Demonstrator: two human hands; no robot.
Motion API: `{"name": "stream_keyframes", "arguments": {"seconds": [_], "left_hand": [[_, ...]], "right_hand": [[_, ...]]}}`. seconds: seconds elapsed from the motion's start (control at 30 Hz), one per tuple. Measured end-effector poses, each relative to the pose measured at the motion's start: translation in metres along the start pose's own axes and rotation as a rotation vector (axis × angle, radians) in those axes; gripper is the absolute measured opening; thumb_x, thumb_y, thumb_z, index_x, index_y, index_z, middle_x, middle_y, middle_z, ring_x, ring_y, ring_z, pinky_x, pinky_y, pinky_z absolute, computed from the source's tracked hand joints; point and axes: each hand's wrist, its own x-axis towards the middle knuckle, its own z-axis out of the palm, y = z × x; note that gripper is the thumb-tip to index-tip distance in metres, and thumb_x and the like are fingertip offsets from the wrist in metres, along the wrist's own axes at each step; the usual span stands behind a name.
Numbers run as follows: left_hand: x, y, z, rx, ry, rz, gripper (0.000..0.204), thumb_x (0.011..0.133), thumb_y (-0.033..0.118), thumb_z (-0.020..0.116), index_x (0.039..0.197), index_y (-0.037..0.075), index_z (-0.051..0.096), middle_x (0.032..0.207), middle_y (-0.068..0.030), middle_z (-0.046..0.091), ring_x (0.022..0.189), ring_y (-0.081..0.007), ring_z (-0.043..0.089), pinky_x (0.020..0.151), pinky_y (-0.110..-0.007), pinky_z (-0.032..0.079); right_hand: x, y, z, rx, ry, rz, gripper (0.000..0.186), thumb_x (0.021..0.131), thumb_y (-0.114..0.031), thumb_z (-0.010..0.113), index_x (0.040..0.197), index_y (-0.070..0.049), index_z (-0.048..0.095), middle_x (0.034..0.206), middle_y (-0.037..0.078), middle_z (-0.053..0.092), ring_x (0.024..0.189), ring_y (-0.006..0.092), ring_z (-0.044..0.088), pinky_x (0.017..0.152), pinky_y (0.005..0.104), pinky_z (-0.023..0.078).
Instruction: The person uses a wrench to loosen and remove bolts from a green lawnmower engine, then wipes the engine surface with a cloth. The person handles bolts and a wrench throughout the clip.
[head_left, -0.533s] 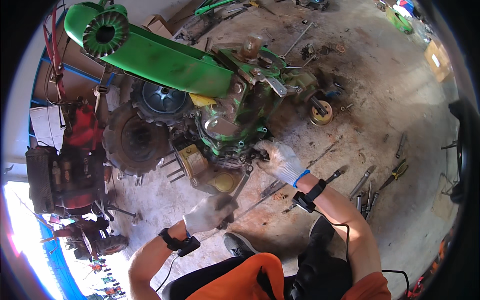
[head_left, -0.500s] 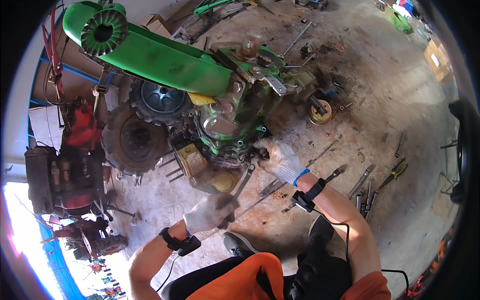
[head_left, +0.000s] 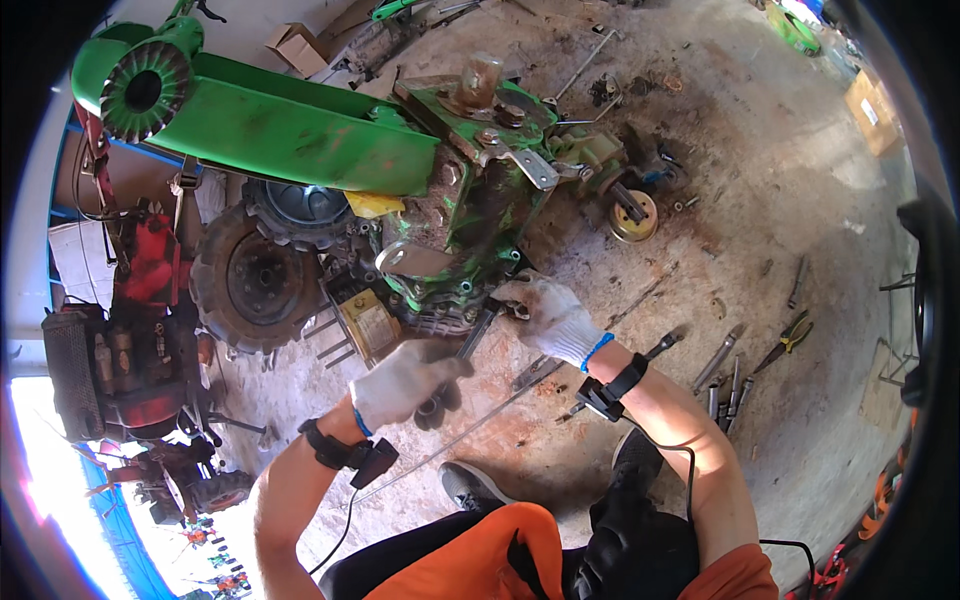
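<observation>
My left hand [head_left: 408, 384], in a whitish work glove with dark stains, is closed around the handle of a metal wrench [head_left: 479, 334]. The wrench slants up and right, its head meeting the lower edge of a dirty green machine housing [head_left: 482, 215] with bolts round its rim. Right beside the wrench head, my gloved right hand [head_left: 552, 315] has its fingers bent in against the housing's lower right corner. Whatever those fingertips pinch is hidden by the glove and dark grime.
A long green beam [head_left: 290, 125] runs left from the housing. Tyred wheels [head_left: 262, 275] and a yellowish metal part [head_left: 370, 325] stand at left. On the stained concrete floor lie pliers [head_left: 785, 340], several sockets and bars [head_left: 718, 360], a long thin rod [head_left: 450, 445] and a round pulley [head_left: 635, 220].
My left hand has moved up and slightly left, bringing the wrench head against the housing's lower edge. My right hand stays near the same corner. The whole view has shifted a little.
</observation>
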Motion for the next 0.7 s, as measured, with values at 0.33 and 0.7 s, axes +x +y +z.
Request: {"name": "stream_keyframes", "arguments": {"seconds": [0.33, 0.7], "left_hand": [[0.065, -0.047, 0.09, 0.003, -0.019, 0.249, 0.04, 0.115, 0.031, 0.063, 0.131, -0.004, 0.067, 0.109, -0.0236, 0.08, 0.097, -0.0306, 0.081, 0.086, -0.047, 0.063], [0.037, -0.119, 0.049, 0.228, 0.091, 0.38, 0.031, 0.116, 0.033, 0.057, 0.127, 0.006, 0.068, 0.107, -0.0105, 0.08, 0.094, -0.0236, 0.078, 0.086, -0.04, 0.063]], "right_hand": [[0.007, 0.026, 0.005, -0.011, 0.045, -0.252, 0.039, 0.097, -0.02, 0.078, 0.135, -0.017, 0.079, 0.128, 0.019, 0.077, 0.121, 0.0414, 0.072, 0.104, 0.0498, 0.06], [0.016, 0.0, -0.008, -0.39, 0.055, -0.244, 0.033, 0.1, -0.045, 0.076, 0.112, -0.015, 0.08, 0.111, 0.014, 0.079, 0.102, 0.0383, 0.077, 0.087, 0.0514, 0.062]]}}
